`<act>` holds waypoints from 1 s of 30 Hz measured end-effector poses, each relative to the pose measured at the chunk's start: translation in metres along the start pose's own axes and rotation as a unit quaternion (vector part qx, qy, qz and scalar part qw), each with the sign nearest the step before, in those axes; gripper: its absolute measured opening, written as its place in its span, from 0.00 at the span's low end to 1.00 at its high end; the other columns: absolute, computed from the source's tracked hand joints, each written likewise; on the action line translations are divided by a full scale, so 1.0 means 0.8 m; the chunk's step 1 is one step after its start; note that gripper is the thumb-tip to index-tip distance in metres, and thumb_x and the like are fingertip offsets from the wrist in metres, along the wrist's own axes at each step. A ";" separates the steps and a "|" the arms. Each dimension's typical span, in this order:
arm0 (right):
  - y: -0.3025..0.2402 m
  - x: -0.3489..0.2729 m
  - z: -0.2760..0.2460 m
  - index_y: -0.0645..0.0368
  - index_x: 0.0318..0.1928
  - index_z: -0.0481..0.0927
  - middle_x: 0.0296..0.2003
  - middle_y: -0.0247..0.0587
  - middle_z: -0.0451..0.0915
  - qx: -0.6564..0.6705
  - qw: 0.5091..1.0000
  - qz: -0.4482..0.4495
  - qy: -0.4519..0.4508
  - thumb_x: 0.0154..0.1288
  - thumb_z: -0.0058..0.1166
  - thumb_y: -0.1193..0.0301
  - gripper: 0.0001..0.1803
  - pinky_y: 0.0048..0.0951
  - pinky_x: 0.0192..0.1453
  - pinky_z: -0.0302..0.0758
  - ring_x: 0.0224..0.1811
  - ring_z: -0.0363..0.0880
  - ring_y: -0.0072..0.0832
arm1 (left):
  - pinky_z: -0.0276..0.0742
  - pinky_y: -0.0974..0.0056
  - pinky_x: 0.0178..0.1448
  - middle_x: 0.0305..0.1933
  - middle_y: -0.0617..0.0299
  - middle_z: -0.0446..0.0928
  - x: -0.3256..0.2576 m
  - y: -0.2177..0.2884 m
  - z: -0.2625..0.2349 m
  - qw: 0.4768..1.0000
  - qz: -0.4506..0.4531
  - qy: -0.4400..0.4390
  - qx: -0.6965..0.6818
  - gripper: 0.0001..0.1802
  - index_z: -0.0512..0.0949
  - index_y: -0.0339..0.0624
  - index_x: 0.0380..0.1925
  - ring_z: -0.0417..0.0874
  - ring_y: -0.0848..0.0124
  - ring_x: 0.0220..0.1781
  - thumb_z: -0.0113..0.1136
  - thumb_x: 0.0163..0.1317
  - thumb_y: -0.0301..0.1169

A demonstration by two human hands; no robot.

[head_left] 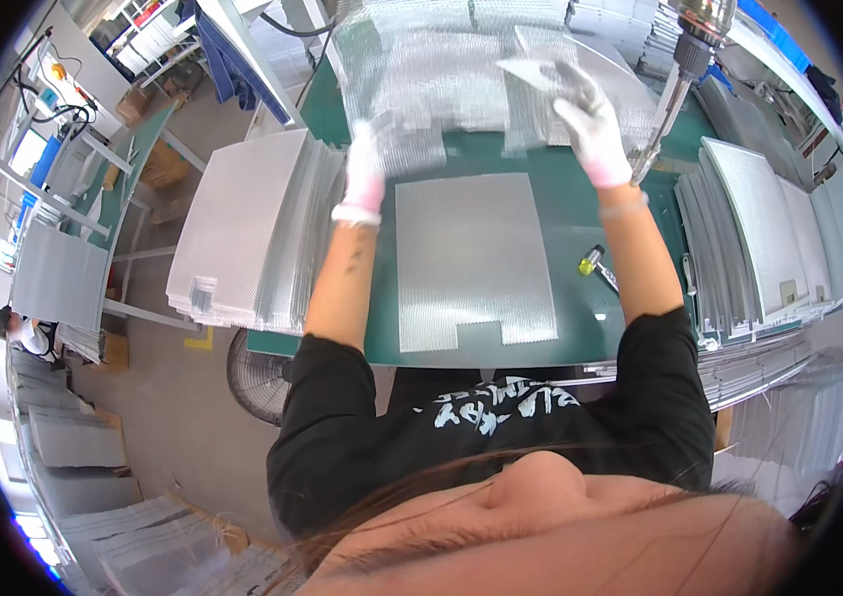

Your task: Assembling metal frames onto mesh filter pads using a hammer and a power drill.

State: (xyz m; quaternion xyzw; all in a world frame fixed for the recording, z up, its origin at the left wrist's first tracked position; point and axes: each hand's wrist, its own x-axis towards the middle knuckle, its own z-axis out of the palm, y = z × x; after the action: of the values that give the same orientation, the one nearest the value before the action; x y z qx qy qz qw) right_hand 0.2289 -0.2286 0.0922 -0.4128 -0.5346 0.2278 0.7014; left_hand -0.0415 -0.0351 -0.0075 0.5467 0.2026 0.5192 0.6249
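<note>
Overhead, we look down past black sleeves to a gloved right hand (588, 119), thumb set apart from bent fingers, which looks to be pinching the edge of a pale panel (529, 70), perhaps by its rim to spare the surface. Across from it, the gloved left hand (366, 159) is at a mesh piece (414, 147); it is blurred, and we cannot tell how far its fingers are open or whether they grip. Beyond both we see a heap of mesh sheets (441, 74) at the table's far side. Nearer us, between the forearms, a notched sheet (471, 258) lies flat on the green table (580, 211), probably centred for easy reach. A yellow-headed tool (592, 260) rests by the right forearm. Stacks lean at left (243, 219) and right (754, 233), likely on edge to save room.
</note>
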 end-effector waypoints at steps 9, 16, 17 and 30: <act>-0.054 -0.264 0.034 0.62 0.62 0.73 0.56 0.52 0.78 -0.356 0.916 0.168 -0.073 0.57 0.61 0.71 0.30 0.29 0.61 0.73 0.59 0.78 0.40 | 0.81 0.63 0.41 0.37 0.47 0.81 -0.292 0.108 0.057 0.818 -0.160 0.031 0.551 0.47 0.60 0.36 0.68 0.85 0.63 0.34 0.75 0.52 0.39; -0.033 -0.296 0.037 0.61 0.61 0.74 0.56 0.52 0.78 -0.356 0.907 0.223 -0.032 0.58 0.61 0.70 0.29 0.32 0.62 0.73 0.59 0.78 0.42 | 0.79 0.58 0.52 0.51 0.40 0.79 -0.285 0.043 0.022 0.815 -0.029 -0.016 0.579 0.50 0.57 0.33 0.69 0.85 0.53 0.46 0.74 0.52 0.42; -0.037 -0.292 0.039 0.60 0.62 0.74 0.56 0.52 0.78 -0.340 0.900 0.270 -0.031 0.58 0.61 0.69 0.29 0.34 0.63 0.73 0.59 0.77 0.43 | 0.76 0.54 0.60 0.56 0.34 0.76 -0.283 0.043 0.025 0.823 -0.063 -0.021 0.564 0.49 0.57 0.33 0.69 0.80 0.45 0.57 0.73 0.54 0.43; 0.026 -0.324 0.029 0.53 0.65 0.71 0.63 0.47 0.73 -0.466 0.869 0.154 -0.073 0.61 0.60 0.64 0.31 0.36 0.67 0.70 0.64 0.72 0.43 | 0.77 0.53 0.57 0.57 0.40 0.76 -0.285 0.015 0.018 0.778 -0.073 -0.039 0.623 0.48 0.54 0.37 0.70 0.81 0.46 0.54 0.68 0.57 0.44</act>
State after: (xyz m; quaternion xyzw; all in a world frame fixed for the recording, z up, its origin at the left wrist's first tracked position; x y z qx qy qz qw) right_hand 0.1259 -0.4068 -0.0682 -0.7505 -0.5581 0.0868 0.3431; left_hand -0.1212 -0.2419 -0.0642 0.8198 0.4967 0.2112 0.1914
